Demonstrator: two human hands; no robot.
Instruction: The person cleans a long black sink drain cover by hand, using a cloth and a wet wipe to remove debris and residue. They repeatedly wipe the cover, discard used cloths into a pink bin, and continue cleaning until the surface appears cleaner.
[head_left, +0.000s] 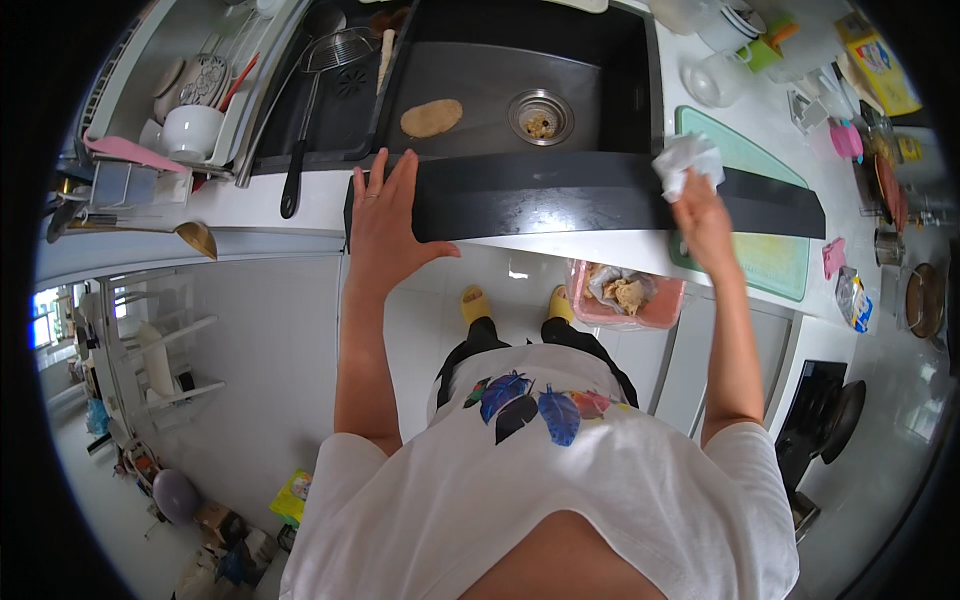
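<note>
A long dark panel (540, 196) lies across the sink's front edge and the white counter, its right end over a green cutting board (772, 262). My left hand (386, 217) rests with spread fingers on the panel's left end. In my right hand (703, 217) is a crumpled white tissue or cloth (686, 161), held at the panel's right part. Behind the panel is the dark sink (480, 67), with a tan oval sponge or pad (431, 118) on its floor. Food bits sit in the metal drain strainer (541, 118).
A black-handled strainer (294, 172) and a brass-coloured ladle (196, 238) lie at the left, near a dish rack with bowls (192, 133). A clear pitcher (716, 79) stands at the right. Below the counter is a pink lined waste bin (664, 304). A frying pan (844, 420) is at the far right.
</note>
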